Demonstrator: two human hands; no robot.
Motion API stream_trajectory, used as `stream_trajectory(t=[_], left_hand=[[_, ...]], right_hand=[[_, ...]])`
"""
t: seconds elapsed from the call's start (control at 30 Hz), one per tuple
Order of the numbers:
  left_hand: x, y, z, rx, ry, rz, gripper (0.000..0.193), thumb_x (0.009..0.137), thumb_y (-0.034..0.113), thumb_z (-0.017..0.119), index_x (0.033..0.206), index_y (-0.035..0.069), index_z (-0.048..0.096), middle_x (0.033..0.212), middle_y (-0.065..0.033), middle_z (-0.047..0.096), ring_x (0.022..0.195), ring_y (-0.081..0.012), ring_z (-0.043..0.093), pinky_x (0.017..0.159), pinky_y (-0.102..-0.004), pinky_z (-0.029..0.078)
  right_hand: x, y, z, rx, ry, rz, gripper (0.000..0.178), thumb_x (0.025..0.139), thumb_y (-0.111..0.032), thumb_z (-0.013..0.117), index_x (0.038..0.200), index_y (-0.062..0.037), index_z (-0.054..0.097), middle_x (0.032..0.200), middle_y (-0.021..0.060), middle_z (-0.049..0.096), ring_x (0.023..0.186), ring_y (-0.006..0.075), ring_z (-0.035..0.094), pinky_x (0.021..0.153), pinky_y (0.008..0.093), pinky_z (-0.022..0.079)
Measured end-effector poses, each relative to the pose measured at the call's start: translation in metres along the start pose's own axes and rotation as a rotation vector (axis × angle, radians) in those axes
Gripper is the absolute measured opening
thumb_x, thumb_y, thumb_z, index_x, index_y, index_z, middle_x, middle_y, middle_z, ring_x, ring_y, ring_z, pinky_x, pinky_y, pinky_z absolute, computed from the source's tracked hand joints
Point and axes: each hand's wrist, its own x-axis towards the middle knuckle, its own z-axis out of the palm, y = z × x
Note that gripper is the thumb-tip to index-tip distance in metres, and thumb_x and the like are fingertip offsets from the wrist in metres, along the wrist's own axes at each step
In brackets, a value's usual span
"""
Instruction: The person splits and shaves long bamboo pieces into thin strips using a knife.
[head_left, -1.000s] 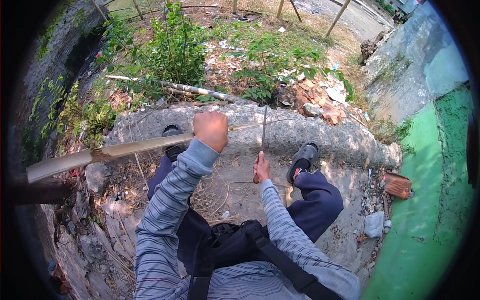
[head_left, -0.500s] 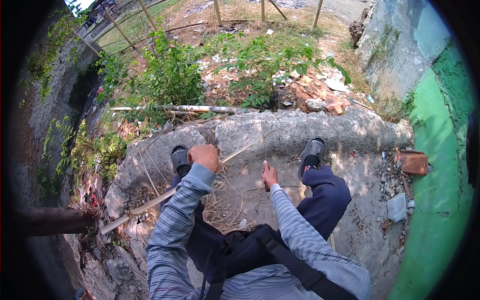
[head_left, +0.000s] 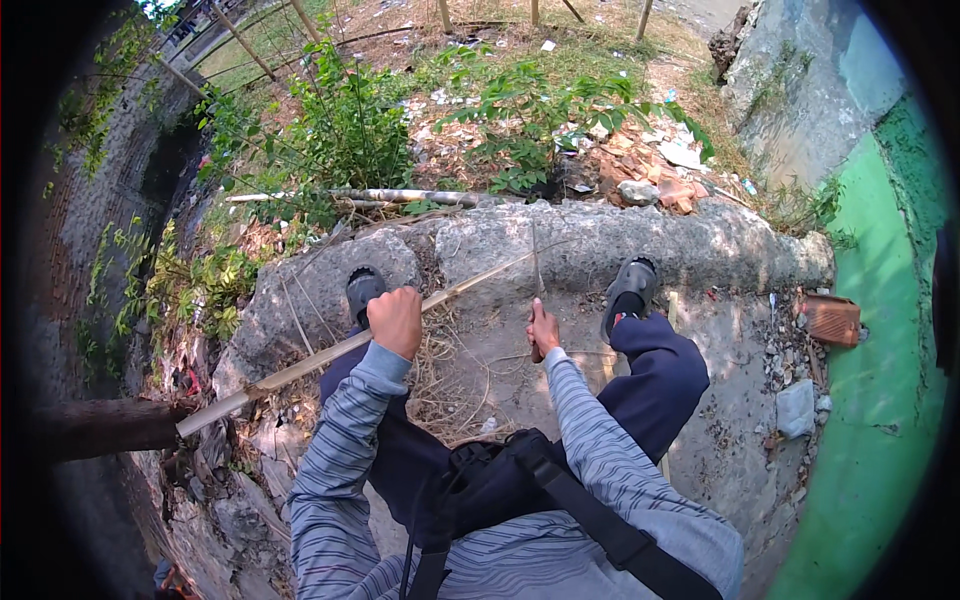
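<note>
My left hand is closed in a fist around a long, pale bamboo strip. The strip slants from the lower left, past my left shoe, up to a thin, frayed end near the middle. In my right hand is a knife, gripped by its brown handle with the narrow blade pointing away from me. The blade meets the strip near its thin end; whether its edge cuts in is too small to tell. Loose pale shavings lie on the concrete between my legs.
My shoes rest against a rough concrete ledge. Beyond are leafy plants, a pole and broken rubble. A dark log juts in at left, above a drop. At right, a reddish-brown brick and a pale block sit beside a green wall.
My left hand has drawn back to the left and nearer my body, and the bamboo strip has slid left with it. The right hand with the knife has stayed nearly in place.
</note>
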Motion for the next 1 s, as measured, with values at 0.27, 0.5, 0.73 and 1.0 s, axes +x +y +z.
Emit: stream_trajectory(t=[0.27,0.5,0.73,1.0], left_hand=[[0.007,-0.002,-0.13,-0.104,0.12,0.109,0.002,0.081,0.008,0.059,0.083,0.008,0.059,0.073,-0.0104,0.062,0.068,-0.0299,0.065,0.06,-0.0441,0.049],[0.006,0.025,-0.095,0.146,0.008,0.115,0.011,0.084,0.013,0.065,0.094,0.009,0.065,0.082,-0.0086,0.071,0.081,-0.0233,0.07,0.085,-0.0454,0.044],[-0.015,0.014,-0.068,-0.016,-0.237,0.107,0.041,0.072,0.032,0.078,0.101,0.009,0.06,0.09,-0.0116,0.069,0.079,-0.0297,0.07,0.067,-0.0461,0.05],[-0.04,0.006,0.027,-0.134,-0.256,-0.015,0.02,0.087,0.027,0.062,0.091,0.007,0.063,0.083,-0.0141,0.072,0.08,-0.0286,0.072,0.063,-0.0441,0.055]], right_hand=[[0.009,-0.011,0.012,-0.159,0.082,-0.472,0.054,0.099,-0.055,0.048,0.076,-0.0063,0.05,0.052,0.0006,0.044,0.041,0.0098,0.043,0.038,0.0275,0.033],[0.008,0.017,0.012,-0.221,0.057,-0.063,0.06,0.096,-0.06,0.05,0.073,-0.0041,0.055,0.057,0.0072,0.054,0.044,0.0161,0.051,0.044,0.0358,0.042],[0.012,0.012,-0.002,-0.029,-0.11,0.058,0.059,0.096,-0.061,0.048,0.079,-0.0052,0.052,0.055,0.0039,0.05,0.043,0.0143,0.047,0.042,0.0326,0.039],[0.01,-0.008,-0.008,0.535,-0.471,0.397,0.056,0.095,-0.066,0.046,0.09,-0.0108,0.046,0.06,-0.0038,0.04,0.043,0.0085,0.034,0.04,0.0244,0.031]])
